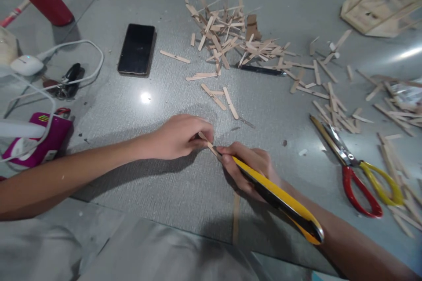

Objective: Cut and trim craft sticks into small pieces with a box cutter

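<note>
My left hand [183, 137] pinches a small wooden stick [210, 145] between thumb and fingers, just above the grey table. In my right hand [250, 164] is a yellow and black utility knife [280, 197], its handle slanting back over the wrist. The knife's front end meets the lower end of the stick; whether the blade is in the wood I cannot tell. Just beyond my hands lie a few loose sticks [230, 102] and a thin clear strip [246, 123].
Farther back spreads a heap of wooden sticks [227, 30] with a black pen [262, 70]. Red and yellow-handled scissors [351, 158] lie open at right. A phone [136, 48], white cable [99, 55], keys [67, 81] and purple box [42, 140] are left. A wooden model [372, 13] stands back right.
</note>
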The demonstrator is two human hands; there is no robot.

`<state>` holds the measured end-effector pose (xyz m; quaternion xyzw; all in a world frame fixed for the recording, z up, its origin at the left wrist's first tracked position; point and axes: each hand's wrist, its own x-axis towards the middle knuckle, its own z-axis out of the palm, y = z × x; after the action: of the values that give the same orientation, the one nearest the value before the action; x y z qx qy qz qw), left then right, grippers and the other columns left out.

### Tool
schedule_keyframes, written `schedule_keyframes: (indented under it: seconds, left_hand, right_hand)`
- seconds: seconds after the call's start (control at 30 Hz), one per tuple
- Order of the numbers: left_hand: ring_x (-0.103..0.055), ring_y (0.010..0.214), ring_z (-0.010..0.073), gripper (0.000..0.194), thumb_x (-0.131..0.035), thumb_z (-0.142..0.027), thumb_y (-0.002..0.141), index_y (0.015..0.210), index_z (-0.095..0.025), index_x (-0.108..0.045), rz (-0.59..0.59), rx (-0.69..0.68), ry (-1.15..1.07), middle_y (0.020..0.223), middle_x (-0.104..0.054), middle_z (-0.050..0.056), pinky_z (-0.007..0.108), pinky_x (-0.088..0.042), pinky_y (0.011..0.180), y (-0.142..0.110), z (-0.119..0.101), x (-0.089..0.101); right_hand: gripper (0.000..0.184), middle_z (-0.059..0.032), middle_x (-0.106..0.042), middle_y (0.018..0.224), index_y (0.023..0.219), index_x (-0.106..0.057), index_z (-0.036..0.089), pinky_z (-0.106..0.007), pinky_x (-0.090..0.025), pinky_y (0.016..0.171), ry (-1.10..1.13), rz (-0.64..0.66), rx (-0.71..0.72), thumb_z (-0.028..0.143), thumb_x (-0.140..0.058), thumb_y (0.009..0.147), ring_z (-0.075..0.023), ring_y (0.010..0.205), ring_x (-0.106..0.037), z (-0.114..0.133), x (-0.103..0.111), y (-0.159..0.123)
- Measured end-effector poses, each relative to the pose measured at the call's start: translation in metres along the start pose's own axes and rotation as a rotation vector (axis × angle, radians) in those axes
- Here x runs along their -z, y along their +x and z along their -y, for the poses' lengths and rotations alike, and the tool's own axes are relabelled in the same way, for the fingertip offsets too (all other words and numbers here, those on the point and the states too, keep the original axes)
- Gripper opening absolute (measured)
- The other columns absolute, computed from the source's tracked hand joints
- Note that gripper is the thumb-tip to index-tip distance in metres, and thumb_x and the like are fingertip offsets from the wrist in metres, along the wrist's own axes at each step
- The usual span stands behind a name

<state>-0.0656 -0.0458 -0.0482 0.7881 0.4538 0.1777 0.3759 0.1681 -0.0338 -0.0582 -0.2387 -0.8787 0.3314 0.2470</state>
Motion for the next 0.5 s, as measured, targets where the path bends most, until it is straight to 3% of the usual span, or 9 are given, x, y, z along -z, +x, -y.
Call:
schedule_keyframes:
  seconds: [0.33, 0.5]
  left_hand:
    - [-0.059, 0.070, 0.0108, 0.013, -0.059, -0.007, 0.091, 0.085, -0.017, -0.066, -0.056, -0.023, 0.002, 0.084, -0.070, -0.001, 0.023, -0.034, 0.064, -0.0007, 0.0038, -0.0069]
    - [-0.059, 0.069, 0.0110, 0.010, -0.061, -0.010, 0.091, 0.088, -0.017, -0.068, -0.046, -0.023, -0.004, 0.084, -0.070, 0.000, 0.023, -0.034, 0.064, -0.0009, 0.0052, -0.0054]
  right_hand:
    - [0.011, 0.0090, -0.044, 0.057, 0.092, -0.057, 0.019, -0.021, -0.029, 0.039, 0.021, 0.031, -0.030, 0.017, -0.049, 0.099, -0.0046, 0.039, -0.035, -0.0040, -0.0029, 0.0002]
    - [0.011, 0.0080, -0.047, 0.058, 0.093, -0.058, 0.019, -0.022, -0.031, 0.040, 0.057, 0.016, -0.078, 0.020, -0.049, 0.099, -0.0053, 0.039, -0.037, -0.0041, -0.0054, -0.0023]
